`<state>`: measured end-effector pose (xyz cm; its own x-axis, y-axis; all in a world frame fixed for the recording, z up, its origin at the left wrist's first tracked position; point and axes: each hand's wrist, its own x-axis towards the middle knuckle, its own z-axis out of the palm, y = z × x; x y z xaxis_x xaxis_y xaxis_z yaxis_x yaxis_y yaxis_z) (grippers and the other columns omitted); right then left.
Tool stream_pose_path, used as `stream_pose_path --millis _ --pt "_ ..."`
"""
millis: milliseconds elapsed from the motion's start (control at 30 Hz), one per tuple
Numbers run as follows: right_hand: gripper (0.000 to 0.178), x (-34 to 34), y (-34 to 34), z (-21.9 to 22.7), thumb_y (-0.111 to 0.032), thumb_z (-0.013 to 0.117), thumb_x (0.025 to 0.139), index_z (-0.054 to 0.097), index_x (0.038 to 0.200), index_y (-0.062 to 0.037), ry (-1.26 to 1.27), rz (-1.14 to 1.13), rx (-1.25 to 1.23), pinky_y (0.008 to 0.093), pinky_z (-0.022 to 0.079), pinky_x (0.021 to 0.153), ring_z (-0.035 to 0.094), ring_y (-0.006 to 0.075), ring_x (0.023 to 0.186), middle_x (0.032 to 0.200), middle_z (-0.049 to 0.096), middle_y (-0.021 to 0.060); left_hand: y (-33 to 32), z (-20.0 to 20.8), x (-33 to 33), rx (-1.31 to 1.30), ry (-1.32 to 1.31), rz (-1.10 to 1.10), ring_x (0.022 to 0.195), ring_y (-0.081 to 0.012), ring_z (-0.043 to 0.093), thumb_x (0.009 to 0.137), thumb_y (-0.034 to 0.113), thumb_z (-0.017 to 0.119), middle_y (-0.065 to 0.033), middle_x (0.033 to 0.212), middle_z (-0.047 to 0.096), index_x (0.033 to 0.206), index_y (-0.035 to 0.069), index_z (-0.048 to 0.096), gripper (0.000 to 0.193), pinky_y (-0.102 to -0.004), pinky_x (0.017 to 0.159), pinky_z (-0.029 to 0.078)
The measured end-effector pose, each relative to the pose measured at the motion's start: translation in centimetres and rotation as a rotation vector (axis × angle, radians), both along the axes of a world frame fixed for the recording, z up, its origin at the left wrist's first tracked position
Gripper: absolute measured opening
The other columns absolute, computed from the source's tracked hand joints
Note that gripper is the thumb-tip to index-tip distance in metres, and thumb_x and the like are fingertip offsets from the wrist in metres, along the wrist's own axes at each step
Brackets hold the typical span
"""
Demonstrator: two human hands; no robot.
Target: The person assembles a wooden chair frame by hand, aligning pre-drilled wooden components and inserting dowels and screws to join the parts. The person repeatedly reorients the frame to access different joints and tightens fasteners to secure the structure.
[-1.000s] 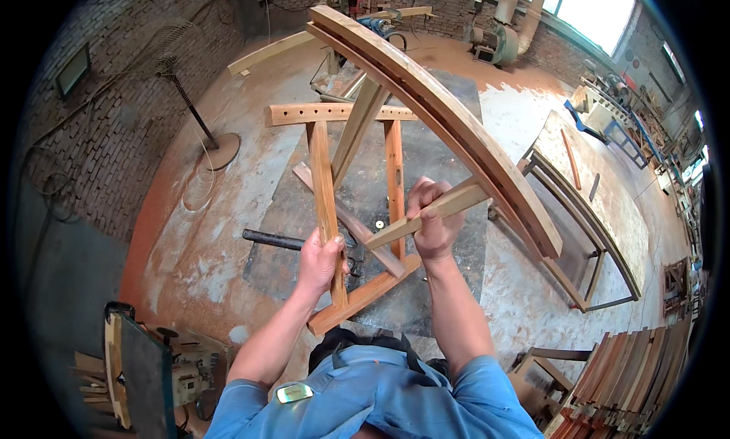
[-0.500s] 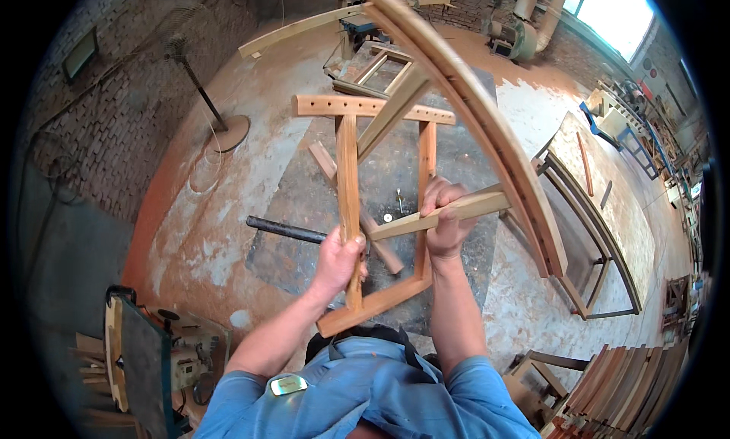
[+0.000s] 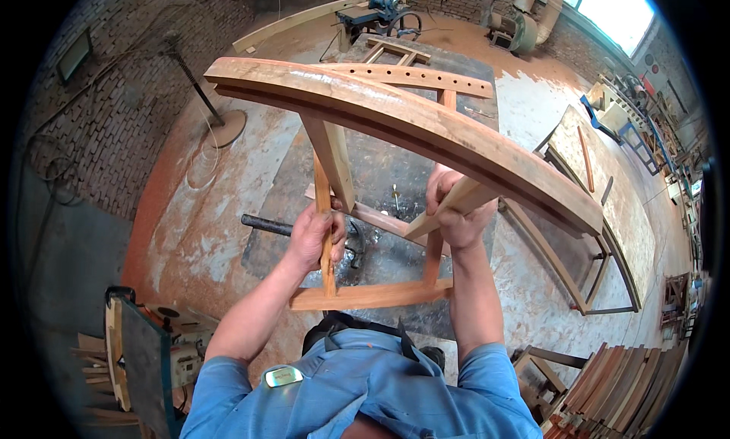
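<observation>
A wooden frame with two posts lies across my hands; its far rail [image 3: 411, 76] has a row of holes, its near rail [image 3: 372, 295] is plain. My left hand [image 3: 312, 235] is closed around the left post [image 3: 322, 184]. Above it tilts a second frame, with a wide, curved, grooved rail [image 3: 411, 131] uppermost and a thin bar [image 3: 376, 218] at the posts' lower ends. My right hand [image 3: 462, 211] grips this frame's right post [image 3: 420, 225]. The first frame's right post passes behind that hand; whether the fingers hold it too is hidden.
Below is a dark worktable [image 3: 281, 188] with a black cylindrical handle [image 3: 265, 225] and small metal parts. More frame pieces [image 3: 395, 51] lie at its far end. A pale table [image 3: 616, 203] stands right, stacked slats [image 3: 620, 386] lower right, a machine [image 3: 156, 355] lower left, a pedestal fan [image 3: 201, 89] far left.
The second frame has turned, its curved rail swinging from steep on the right to lying across both hands. The first frame has levelled, and my left hand has moved slightly up and left.
</observation>
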<state>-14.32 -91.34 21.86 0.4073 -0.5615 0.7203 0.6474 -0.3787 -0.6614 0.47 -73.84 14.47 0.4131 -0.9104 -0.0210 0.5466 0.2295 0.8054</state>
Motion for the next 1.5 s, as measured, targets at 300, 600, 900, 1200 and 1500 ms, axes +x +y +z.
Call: stream_pose_path --millis 300,600,900,1200,1500 --pt "0.057 -0.2 -2.5 -1.5 -0.057 0.070 0.079 0.053 0.079 -0.0025 -0.033 0.271 -0.062 0.0263 0.037 0.047 0.047 0.0147 0.055 0.061 0.049 0.0028 0.5 0.4 -0.6 0.016 -0.128 0.152 0.040 -0.0151 0.051 0.075 0.058 0.069 -0.0043 0.064 0.046 0.129 0.007 0.038 0.081 -0.0260 0.034 0.043" --pt "0.012 1.4 -1.9 -2.2 -0.002 0.059 0.076 0.051 0.084 0.0009 -0.022 0.402 0.149 0.0246 0.040 0.057 0.049 0.0121 0.069 0.082 0.051 0.0050 1.0 1.6 -1.0 0.019 -0.063 0.274 0.042 -0.0145 0.052 0.089 0.027 0.066 -0.0052 0.071 0.049 0.116 0.010 0.038 0.042 -0.0258 0.034 0.045" --pt "0.043 4.0 -3.5 -6.2 -0.050 0.059 0.090 0.054 0.089 -0.0077 -0.041 0.495 0.266 0.0271 0.030 0.048 0.041 0.0131 0.055 0.058 0.044 0.0003 1.7 4.4 -1.7 0.219 -0.036 0.218 0.040 -0.0125 0.049 0.094 0.025 0.054 -0.0037 0.070 0.045 0.104 0.010 0.038 0.024 -0.0267 0.031 0.043" --pt "0.042 3.2 -4.5 -9.4 -0.049 0.048 0.095 0.056 0.085 -0.0085 -0.156 0.301 0.476 0.0284 0.035 0.053 0.044 0.0150 0.058 0.058 0.049 0.0027 0.3 7.5 -3.7 0.400 -0.140 0.188 0.038 -0.0146 0.048 0.090 0.018 0.053 -0.0052 0.065 0.047 0.111 0.010 0.040 0.026 -0.0277 0.032 0.042" --pt "0.032 3.4 -4.5 -9.7 -0.029 0.055 0.093 0.054 0.080 -0.0010 0.205 -0.279 0.692 0.0311 0.041 0.057 0.053 0.0164 0.062 0.065 0.054 0.0088 -1.9 8.4 -6.3 0.440 -0.384 0.270 0.040 -0.0113 0.049 0.090 0.017 0.054 -0.0039 0.064 0.049 0.108 0.006 0.042 0.024 -0.0242 0.033 0.043"
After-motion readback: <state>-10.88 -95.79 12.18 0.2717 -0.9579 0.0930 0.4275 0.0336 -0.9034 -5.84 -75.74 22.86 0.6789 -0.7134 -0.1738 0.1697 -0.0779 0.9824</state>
